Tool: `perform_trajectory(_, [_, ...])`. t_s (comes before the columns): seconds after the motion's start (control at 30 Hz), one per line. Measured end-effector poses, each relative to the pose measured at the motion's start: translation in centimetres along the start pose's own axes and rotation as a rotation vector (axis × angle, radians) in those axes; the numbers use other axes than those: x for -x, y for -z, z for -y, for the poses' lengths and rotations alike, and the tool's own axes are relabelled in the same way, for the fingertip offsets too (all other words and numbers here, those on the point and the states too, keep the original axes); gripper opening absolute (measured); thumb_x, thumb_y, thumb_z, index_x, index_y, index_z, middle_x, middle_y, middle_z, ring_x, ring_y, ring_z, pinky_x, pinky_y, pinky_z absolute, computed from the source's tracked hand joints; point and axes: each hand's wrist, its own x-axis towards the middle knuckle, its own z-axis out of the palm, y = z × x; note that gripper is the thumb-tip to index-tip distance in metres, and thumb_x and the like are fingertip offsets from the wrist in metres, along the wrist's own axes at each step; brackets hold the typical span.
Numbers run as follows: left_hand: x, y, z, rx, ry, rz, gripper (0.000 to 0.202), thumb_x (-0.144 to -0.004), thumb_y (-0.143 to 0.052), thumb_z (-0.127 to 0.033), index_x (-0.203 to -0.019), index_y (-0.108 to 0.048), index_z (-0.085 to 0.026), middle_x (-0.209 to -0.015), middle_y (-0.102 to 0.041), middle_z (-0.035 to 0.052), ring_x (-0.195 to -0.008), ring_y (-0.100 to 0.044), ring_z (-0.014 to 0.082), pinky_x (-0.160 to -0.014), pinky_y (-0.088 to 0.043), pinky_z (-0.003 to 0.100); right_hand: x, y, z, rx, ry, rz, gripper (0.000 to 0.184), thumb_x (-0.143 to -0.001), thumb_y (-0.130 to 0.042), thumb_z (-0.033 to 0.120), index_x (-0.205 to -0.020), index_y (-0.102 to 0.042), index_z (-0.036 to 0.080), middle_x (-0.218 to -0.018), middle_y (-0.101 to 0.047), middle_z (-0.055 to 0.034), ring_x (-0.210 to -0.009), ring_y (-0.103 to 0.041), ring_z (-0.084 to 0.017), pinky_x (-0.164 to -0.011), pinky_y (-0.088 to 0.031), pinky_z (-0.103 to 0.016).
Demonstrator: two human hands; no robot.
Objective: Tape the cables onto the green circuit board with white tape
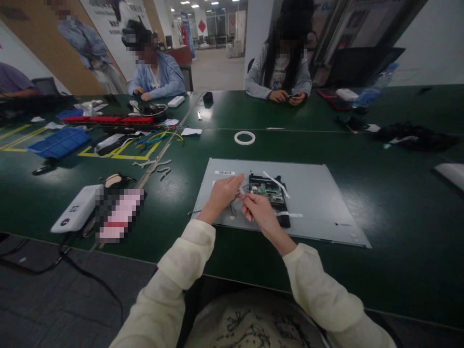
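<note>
A flat grey panel (311, 193) lies in front of me, with a black frame (284, 220) holding a green circuit board (268, 194) on it. White tape strips (277, 183) cross the upper and lower right parts of the frame. Left of the board, my left hand (225, 193) is closed, pinching a short piece of white tape (242, 191). My right hand (258, 209) meets it there, fingers closed on the same piece. Thin wires (232, 208) run below my left hand, partly hidden by it.
A white tape roll (244, 138) lies beyond the panel. To the left are a white power bank (77, 209), a pink phone (121, 215), grey scraps (154, 165), a blue tray (60, 141) and cables. Two people sit across the green table (398, 203); black cloth (416, 135) lies right.
</note>
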Motion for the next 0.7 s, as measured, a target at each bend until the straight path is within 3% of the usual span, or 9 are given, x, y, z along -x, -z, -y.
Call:
perform_trajectory(0.07, [0.0,0.0,-0.1,-0.062,-0.011,0.024,0.026,-0.09,-0.043,-0.025,-0.107,-0.061,-0.019,-0.089,-0.069,0.0082,-0.076,-0.063,0.0165,-0.069,-0.044,0.024,0.0,0.0,0.0,-0.005,-0.002,0.008,0.031,-0.073,-0.054,0.044,-0.076,-0.056,0.014,-0.045,-0.047,0.0058,-0.031,-0.039,-0.006,-0.031,-0.026,-0.017])
perform_trajectory(0.13, [-0.2,0.1,-0.2,-0.063,0.008,0.028,0.025,-0.09,-0.043,-0.027,-0.104,-0.063,-0.02,-0.09,-0.069,0.0075,-0.078,-0.063,0.0163,-0.071,-0.044,0.024,0.1,0.0,-0.2,0.022,0.01,0.008,0.039,-0.076,-0.051,0.043,-0.102,-0.055,0.013,-0.046,-0.048,0.0072,-0.032,-0.041,-0.007,-0.032,-0.029,-0.017])
perform_trajectory(0.2, [-0.4,0.1,-0.3,-0.032,0.041,0.02,0.025,-0.09,-0.043,-0.028,-0.101,-0.064,-0.02,-0.092,-0.069,0.0068,-0.08,-0.063,0.0164,-0.072,-0.043,0.024,0.2,0.0,-0.5,0.071,0.055,-0.001,0.053,-0.079,-0.049,0.038,-0.125,-0.041,0.014,-0.05,-0.053,0.0073,-0.034,-0.046,-0.008,-0.035,-0.035,-0.017])
perform_trajectory(0.27, [-0.6,0.0,-0.2,0.039,0.076,0.018,0.025,-0.09,-0.042,-0.029,-0.098,-0.064,-0.02,-0.091,-0.069,0.0059,-0.079,-0.063,0.0161,-0.071,-0.043,0.024,0.6,0.0,-0.8,0.129,0.111,0.003,0.057,-0.08,-0.047,0.034,-0.133,-0.032,0.019,-0.059,-0.059,0.0051,-0.039,-0.052,-0.009,-0.037,-0.039,-0.018])
perform_trajectory(0.4, [-0.9,-0.3,0.0,0.246,0.166,0.019,0.025,-0.09,-0.043,-0.03,-0.094,-0.066,-0.019,-0.082,-0.068,0.0039,-0.073,-0.061,0.0148,-0.067,-0.044,0.023,1.4,0.0,-1.2,0.209,0.163,0.028,0.049,-0.079,-0.045,0.026,-0.127,-0.037,0.023,-0.082,-0.066,-0.0011,-0.052,-0.061,-0.012,-0.041,-0.043,-0.019])
perform_trajectory(0.5, [-1.1,-0.1,0.1,0.378,0.214,0.006,0.026,-0.088,-0.045,-0.03,-0.095,-0.066,-0.017,-0.087,-0.068,0.0048,-0.073,-0.059,0.0143,-0.065,-0.044,0.023,1.7,0.1,-1.2,0.211,0.184,0.022,0.034,-0.08,-0.044,0.027,-0.114,-0.046,0.021,-0.086,-0.065,-0.0022,-0.058,-0.063,-0.013,-0.043,-0.044,-0.02])
perform_trajectory(0.6, [-1.1,0.1,0.2,0.481,0.212,0.089,0.029,-0.087,-0.045,-0.029,-0.108,-0.062,-0.017,-0.086,-0.065,0.0034,-0.071,-0.056,0.0129,-0.065,-0.043,0.022,1.6,0.3,-1.2,0.222,0.166,-0.02,0.021,-0.08,-0.044,0.029,-0.097,-0.052,0.018,-0.084,-0.065,-0.0037,-0.059,-0.063,-0.014,-0.042,-0.044,-0.02])
perform_trajectory(0.7, [-1.0,0.0,0.3,0.5,0.181,0.165,0.033,-0.084,-0.046,-0.023,-0.115,-0.057,-0.018,-0.084,-0.063,0.002,-0.071,-0.055,0.0125,-0.067,-0.043,0.022,1.4,0.5,-1.4,0.305,0.155,-0.04,0.022,-0.079,-0.046,0.026,-0.098,-0.054,0.018,-0.089,-0.065,-0.0049,-0.06,-0.064,-0.015,-0.043,-0.045,-0.022])
